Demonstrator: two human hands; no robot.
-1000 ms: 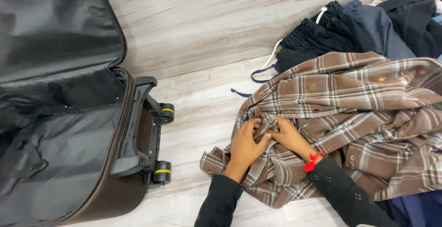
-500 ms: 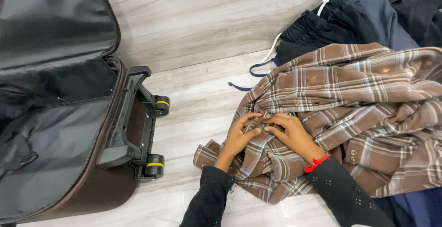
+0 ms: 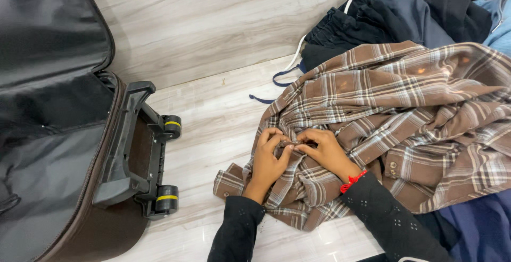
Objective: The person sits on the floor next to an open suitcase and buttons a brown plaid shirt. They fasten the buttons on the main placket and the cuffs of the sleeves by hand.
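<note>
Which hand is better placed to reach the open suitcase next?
Left, probably. The left hand rests on the brown plaid shirt nearer the open dark suitcase; the right hand lies farther away.

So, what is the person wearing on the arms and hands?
Both arms are covered to the wrist by long black sleeves with a small dotted pattern pressed or stitched into the fabric. The left hand is bare, without rings or a watch visible. The right hand is also bare, but a red thread is tied around its wrist, at the edge of the sleeve.
</note>
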